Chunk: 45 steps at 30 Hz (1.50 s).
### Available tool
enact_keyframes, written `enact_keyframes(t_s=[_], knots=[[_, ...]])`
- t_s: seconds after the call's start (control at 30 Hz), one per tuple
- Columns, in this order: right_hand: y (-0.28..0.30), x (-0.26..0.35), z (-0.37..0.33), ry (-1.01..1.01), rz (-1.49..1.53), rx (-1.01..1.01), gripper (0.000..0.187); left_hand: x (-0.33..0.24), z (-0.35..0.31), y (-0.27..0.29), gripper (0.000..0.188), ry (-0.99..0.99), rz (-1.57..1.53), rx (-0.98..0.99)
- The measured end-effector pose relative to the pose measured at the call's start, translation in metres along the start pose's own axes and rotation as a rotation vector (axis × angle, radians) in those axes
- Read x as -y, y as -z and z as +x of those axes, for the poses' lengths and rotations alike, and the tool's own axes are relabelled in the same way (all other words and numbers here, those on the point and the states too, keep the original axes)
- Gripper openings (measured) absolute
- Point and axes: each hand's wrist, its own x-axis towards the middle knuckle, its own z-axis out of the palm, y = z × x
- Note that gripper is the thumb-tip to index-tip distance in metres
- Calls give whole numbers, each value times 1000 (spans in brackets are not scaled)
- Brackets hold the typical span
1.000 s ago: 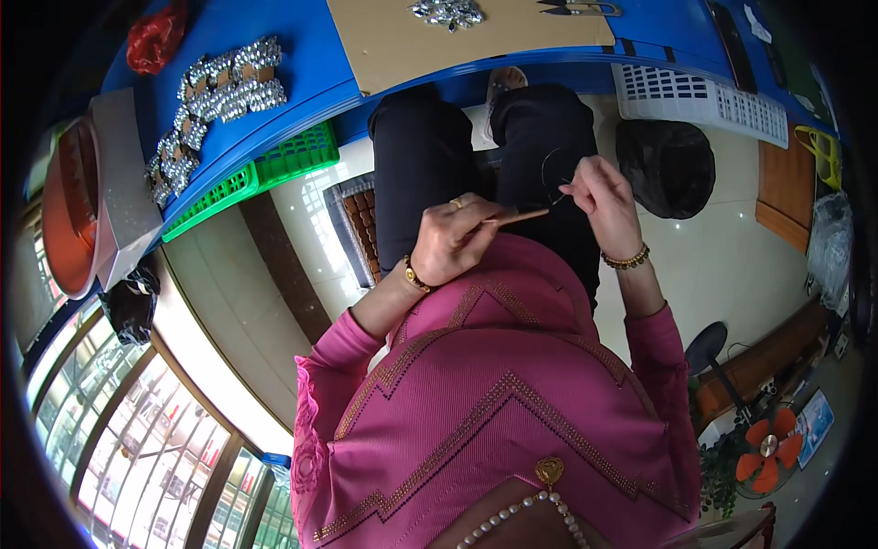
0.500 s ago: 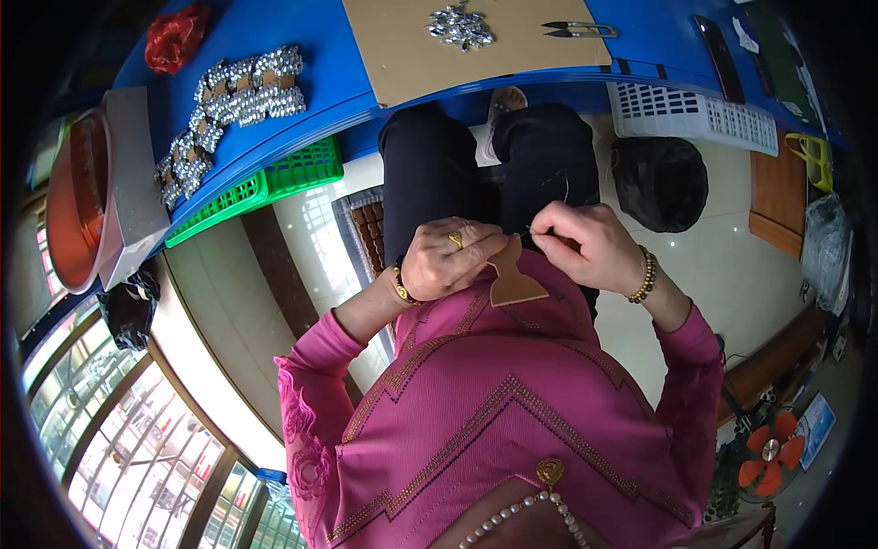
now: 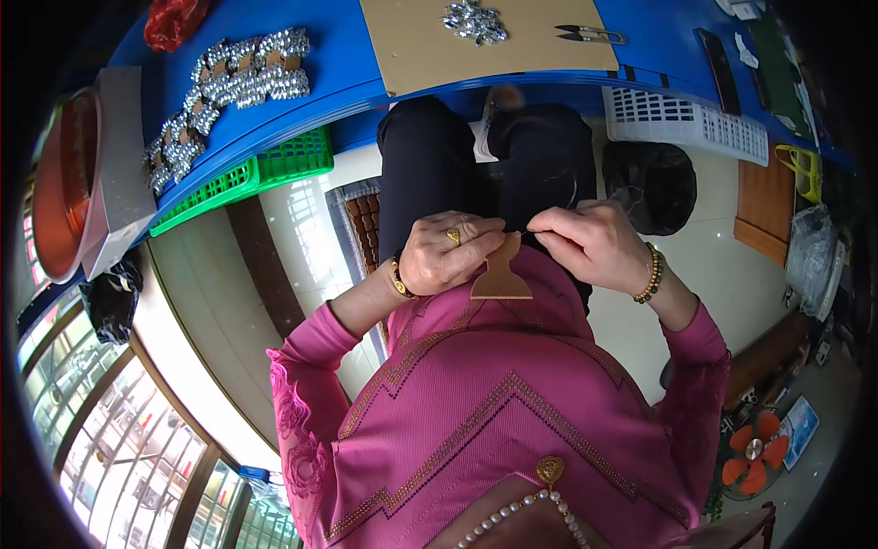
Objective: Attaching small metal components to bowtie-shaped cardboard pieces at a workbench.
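My left hand [image 3: 450,249], a gold ring on one finger, is closed on a tan flat piece [image 3: 501,279] with a narrow waist and a flared lower end. The piece hangs over my lap, its upper part hidden by my fingers. Close to its right, my right hand [image 3: 590,242] pinches what looks like a fine needle, its tip near the piece's top edge. A thin pale thread [image 3: 574,189] loops up above the right hand against the dark trousers.
On the blue table [image 3: 338,55] lie finished-looking silver-beaded strips [image 3: 242,73], a board [image 3: 494,73] with loose clear gems [image 3: 474,22], thread snips [image 3: 590,35] and a phone [image 3: 718,71]. Below hang or stand a green basket [image 3: 293,160], a white basket [image 3: 686,123] and a black bag [image 3: 647,183].
The tan piece has turned a little, its flared end swinging left. My right hand has shifted slightly left and its fingers are straighter. The whole view has moved slightly.
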Motion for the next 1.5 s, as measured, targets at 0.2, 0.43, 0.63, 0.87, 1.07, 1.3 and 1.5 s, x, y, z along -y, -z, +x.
enact_keyframes(t_s=[0.2,0.43,0.63,0.87,1.07,1.3,1.5], knots=[[-1,1,3,24,-46,38,5,4,0,-1,26,-55,27,-16],[-7,-2,7,77,-60,41,4,7,-3,-2,28,-71,46,-35],[-9,-1,10,96,-82,53,4,8,-5,0,27,-52,41,-25],[-12,-1,11,93,-90,76,4,9,-6,1,30,-27,10,-35],[-14,-1,14,120,-98,92,4,8,-9,-2,31,-7,0,-39],[-16,-2,15,131,-104,94,3,9,-9,-3,33,6,-19,-43],[-17,-3,16,137,-115,102,4,10,-12,-5,33,34,-14,-42]])
